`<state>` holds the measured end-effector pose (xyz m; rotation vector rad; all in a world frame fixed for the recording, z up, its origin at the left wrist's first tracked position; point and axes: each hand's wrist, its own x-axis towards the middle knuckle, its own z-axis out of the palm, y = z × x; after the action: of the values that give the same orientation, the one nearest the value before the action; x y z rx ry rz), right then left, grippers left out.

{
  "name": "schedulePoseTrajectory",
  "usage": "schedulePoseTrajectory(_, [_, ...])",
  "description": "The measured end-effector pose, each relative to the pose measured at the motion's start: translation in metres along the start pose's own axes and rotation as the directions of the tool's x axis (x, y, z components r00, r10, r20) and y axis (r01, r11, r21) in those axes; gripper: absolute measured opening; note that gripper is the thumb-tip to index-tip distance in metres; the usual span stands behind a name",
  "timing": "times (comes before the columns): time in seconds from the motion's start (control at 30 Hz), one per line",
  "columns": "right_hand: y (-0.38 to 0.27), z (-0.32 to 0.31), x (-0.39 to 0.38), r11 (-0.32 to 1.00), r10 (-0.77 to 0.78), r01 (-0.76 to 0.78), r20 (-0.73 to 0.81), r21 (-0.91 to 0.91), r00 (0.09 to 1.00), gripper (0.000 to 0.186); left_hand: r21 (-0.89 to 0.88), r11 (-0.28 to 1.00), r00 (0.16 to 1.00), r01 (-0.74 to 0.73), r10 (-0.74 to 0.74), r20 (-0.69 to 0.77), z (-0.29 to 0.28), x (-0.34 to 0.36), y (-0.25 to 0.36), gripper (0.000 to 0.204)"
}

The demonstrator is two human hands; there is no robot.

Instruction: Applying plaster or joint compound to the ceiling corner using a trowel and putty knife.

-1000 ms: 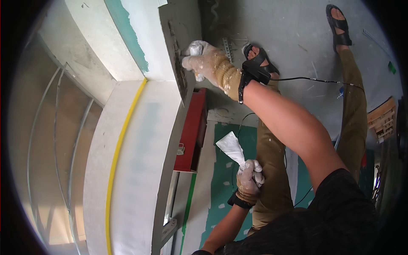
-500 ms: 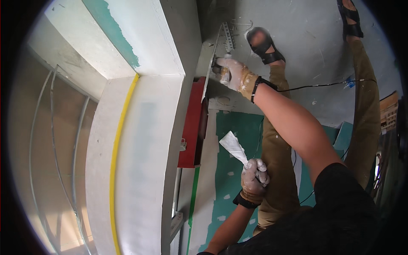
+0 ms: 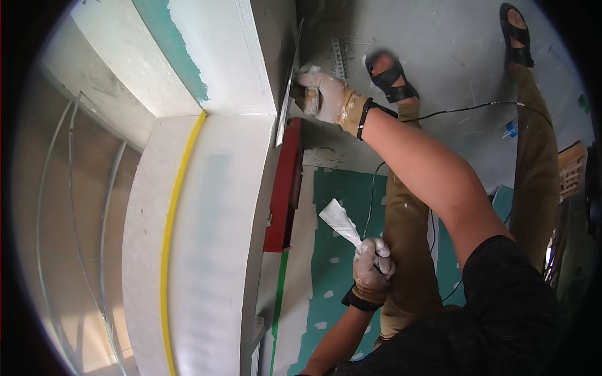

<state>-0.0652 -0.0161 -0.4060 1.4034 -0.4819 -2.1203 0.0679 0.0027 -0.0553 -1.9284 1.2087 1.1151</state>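
Observation:
My right hand (image 3: 326, 97), in a stained work glove, is closed round the handle of a plastering trowel (image 3: 288, 94). The trowel's thin metal blade is seen nearly edge-on, along the side face of a white boxed-out wall section (image 3: 229, 250); whether it touches cannot be made out. Lower down, my left hand (image 3: 374, 266) grips a putty knife (image 3: 339, 220) in another gloved fist. Its flared blade is coated white and points up and left, away from the wall. The fingers hide the putty knife's handle.
A red metal box (image 3: 282, 194) sits beside the white section, below the trowel. Yellow tape (image 3: 168, 250) runs down an inner corner. A black cable (image 3: 467, 109) crosses near my legs. A perforated metal strip (image 3: 339, 59) and a blue item (image 3: 510, 129) lie on the grey floor.
My right hand has moved left and slightly up with the trowel, bringing its blade alongside the white section. My left hand keeps nearly the same place and hold. The view has shifted slightly.

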Motion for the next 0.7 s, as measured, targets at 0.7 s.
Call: schedulePoseTrajectory(0.7, [-0.250,0.198,-0.060,0.931,-0.206,0.318,0.460,-0.180,0.864,0.024,0.003,1.000,0.999,-0.031,0.032,-0.027,0.036,0.004,-0.013,0.034])
